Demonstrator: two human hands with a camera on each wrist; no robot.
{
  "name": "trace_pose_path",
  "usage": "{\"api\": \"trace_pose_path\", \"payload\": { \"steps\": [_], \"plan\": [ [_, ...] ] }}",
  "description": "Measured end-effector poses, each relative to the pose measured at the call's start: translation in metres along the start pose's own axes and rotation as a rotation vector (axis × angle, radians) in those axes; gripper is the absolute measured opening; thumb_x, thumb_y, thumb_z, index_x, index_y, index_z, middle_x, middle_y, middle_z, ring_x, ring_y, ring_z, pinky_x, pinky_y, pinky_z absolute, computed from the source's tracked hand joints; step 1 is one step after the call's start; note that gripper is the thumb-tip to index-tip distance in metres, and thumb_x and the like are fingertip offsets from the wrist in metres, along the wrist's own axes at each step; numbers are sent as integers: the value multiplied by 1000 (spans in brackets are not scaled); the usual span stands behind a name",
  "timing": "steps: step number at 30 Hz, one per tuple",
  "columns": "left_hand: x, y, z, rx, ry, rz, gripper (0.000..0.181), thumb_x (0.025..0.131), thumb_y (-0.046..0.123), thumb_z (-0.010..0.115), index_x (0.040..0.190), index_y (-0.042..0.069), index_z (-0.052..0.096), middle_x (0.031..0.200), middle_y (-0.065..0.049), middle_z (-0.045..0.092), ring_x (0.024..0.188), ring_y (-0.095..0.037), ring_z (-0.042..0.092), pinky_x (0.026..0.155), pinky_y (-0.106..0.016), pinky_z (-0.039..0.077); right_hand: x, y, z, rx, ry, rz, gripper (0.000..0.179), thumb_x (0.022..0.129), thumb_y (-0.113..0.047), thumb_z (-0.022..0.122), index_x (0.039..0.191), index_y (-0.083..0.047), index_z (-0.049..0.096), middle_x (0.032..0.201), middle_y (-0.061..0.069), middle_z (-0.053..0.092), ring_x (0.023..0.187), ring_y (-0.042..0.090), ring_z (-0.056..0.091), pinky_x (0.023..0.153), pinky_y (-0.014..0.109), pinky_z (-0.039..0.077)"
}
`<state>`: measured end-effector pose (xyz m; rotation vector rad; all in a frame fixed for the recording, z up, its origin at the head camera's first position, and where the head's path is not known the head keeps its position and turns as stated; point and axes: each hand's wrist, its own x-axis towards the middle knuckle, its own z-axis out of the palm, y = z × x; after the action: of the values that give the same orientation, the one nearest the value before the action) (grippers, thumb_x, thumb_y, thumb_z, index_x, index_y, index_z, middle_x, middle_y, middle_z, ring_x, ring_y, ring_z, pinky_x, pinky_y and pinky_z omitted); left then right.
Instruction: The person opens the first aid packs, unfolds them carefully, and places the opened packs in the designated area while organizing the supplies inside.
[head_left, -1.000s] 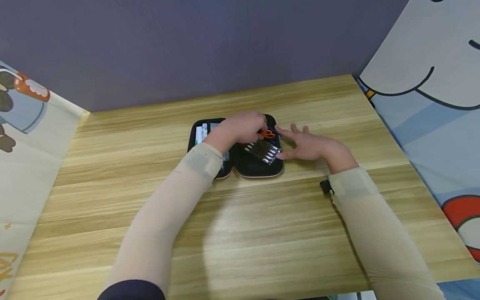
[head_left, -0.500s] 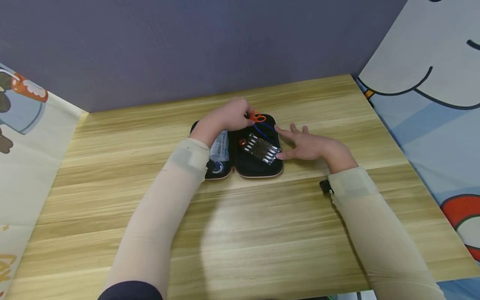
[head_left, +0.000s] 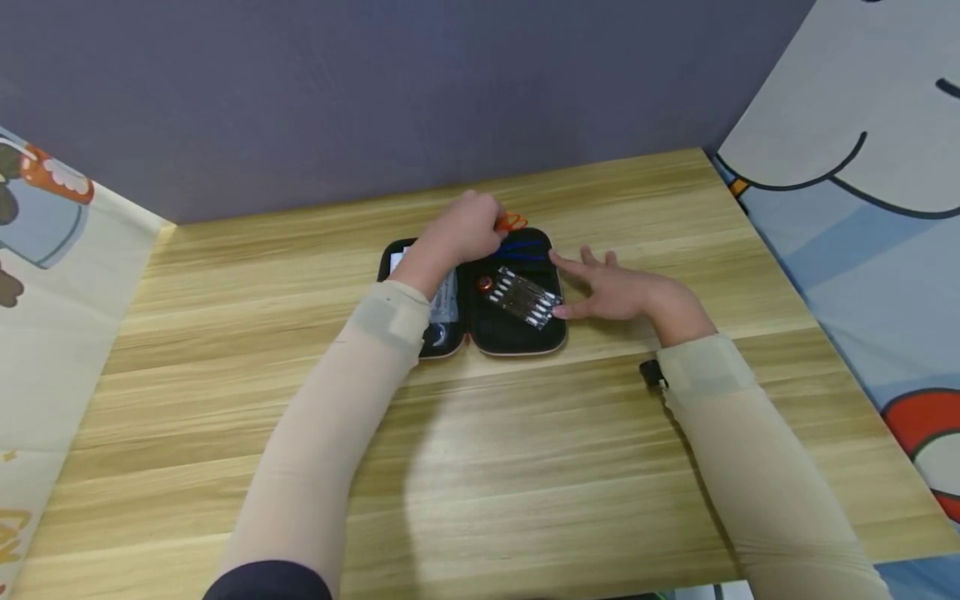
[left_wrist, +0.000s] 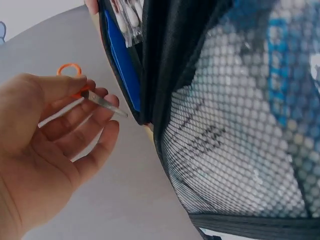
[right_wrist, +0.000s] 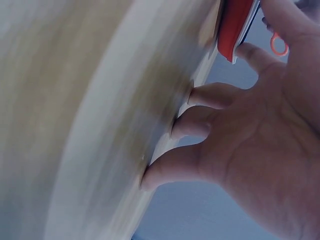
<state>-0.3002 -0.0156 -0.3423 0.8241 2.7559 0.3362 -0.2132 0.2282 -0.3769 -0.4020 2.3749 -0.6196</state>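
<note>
My left hand (head_left: pixel 465 232) pinches a pair of scissors (head_left: pixel 513 222) with orange handles, just beyond the far edge of an unfolded black zip case (head_left: pixel 517 342). In the left wrist view the thumb and index finger grip the scissors (left_wrist: pixel 107 104) near the pivot, the metal blades showing. The right hand (head_left: pixel 621 293) lies with spread fingers at the case's right side; some fingertips rest on the table, and the thumb and index finger touch the case edge. Inside the right half are a clear pack of cotton swabs (head_left: pixel 525 298), a small red round item (head_left: pixel 485 283) and a blue strip-like item (head_left: pixel 522 257).
A mesh pocket (left_wrist: pixel 215 155) with plastic-wrapped packets fills the case's left half, partly hidden by the left forearm. The case lies on a wood-grain table (head_left: pixel 225 333), with a grey wall (head_left: pixel 420 92) behind and printed panels at both sides.
The left hand has lifted the scissors out of the case's right half and carried them back and left past its far edge. My right hand has stayed in place.
</note>
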Motion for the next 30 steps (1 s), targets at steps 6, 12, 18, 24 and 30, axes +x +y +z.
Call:
{"api": "trace_pose_path", "payload": {
  "steps": [6,12,18,24,30],
  "plan": [
    [5,11,8,95,-20,47,26,109,21,60,128,10,75,125,-9,75,111,-24,70,101,-40,57,0,0,0,-2,-1,3,98,101,-62,62,172,-33,2,173,30,-20,151,69,-20,114,90,0],
    [-1,13,10,119,-19,87,24,107,20,65,126,9,75,126,-9,74,113,-24,70,101,-40,57,1,-1,1,-4,-4,-3,98,101,-63,62,172,-34,1,173,30,-21,151,69,-20,114,90,1],
    [-13,16,6,94,-236,191,25,102,14,71,127,16,74,130,-3,69,122,-22,62,107,-42,53,0,-3,0,-9,0,3,97,101,-62,62,172,-34,2,173,31,-20,151,69,-20,114,90,2],
    [-24,24,14,80,-400,234,50,95,23,82,142,17,65,148,-2,61,140,-23,56,120,-42,46,-1,-3,-1,3,-4,14,96,102,-62,61,172,-34,2,173,30,-21,152,68,-21,114,90,2],
    [-27,25,24,73,-373,232,37,96,23,81,131,16,69,127,0,68,117,-17,64,108,-39,52,-2,-3,-1,0,-6,19,98,101,-63,62,172,-34,1,173,30,-20,152,69,-20,114,90,3]
  ]
}}
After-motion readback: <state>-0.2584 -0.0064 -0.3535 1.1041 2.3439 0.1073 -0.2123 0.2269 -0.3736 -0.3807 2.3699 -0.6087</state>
